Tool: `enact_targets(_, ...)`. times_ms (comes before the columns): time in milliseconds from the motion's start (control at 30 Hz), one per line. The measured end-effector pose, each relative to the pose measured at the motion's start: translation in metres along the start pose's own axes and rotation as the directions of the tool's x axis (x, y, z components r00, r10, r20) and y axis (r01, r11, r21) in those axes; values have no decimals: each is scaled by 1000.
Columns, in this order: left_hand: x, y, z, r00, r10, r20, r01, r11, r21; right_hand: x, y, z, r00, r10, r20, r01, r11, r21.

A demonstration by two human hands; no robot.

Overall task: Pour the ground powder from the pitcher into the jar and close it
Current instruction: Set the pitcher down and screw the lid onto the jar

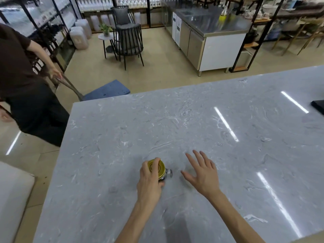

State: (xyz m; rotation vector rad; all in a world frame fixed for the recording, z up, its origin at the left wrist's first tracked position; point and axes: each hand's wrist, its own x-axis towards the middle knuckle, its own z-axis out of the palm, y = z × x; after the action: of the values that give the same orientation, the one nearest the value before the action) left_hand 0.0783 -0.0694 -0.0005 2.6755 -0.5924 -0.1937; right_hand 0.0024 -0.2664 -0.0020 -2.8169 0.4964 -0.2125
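Closing step: left hand [149, 181] grasping gold-lidded jar [158, 170], lower centre; right hand [203, 172] released, fingers spread. Next, probably: confirm lid tight.

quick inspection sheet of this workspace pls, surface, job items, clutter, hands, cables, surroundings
surface: grey marbled countertop, glossy, with strip-light reflections
job's things: jar upright near the front edge, gold lid on top; whether it is fully screwed down cannot be told; no pitcher in view
clutter: dark flat object at the right edge, cut off by the frame
grippers: left hand wrapped around the jar and lid; right hand open, fingers spread, just right of the jar, apart from it
cables: nothing seen
surroundings: another person at left pulling a blue cart; black chairs; steel counter; shelves of white bottles
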Motion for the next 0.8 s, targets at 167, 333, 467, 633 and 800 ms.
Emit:
enact_targets(167,59,2,-14,997,-67,22,66,995,70,66,5,10,999,-37,-17,37,999,-23)
enact_targets(333,123,3,-28,990,-130,51,125,987,99,130,8,19,998,-60,27,61,996,-58)
enact_targets(467,160,4,-28,984,-168,61,162,982,101,172,13,22,996,-83,33,85,994,-63)
enact_targets(633,195,4,-25,982,-175,67,166,979,117,212,16,23,996,-68,53,71,995,-76)
enact_targets(800,204,1,-20,986,-156,63,148,982,117,222,14,25,993,-37,112,50,992,-118)
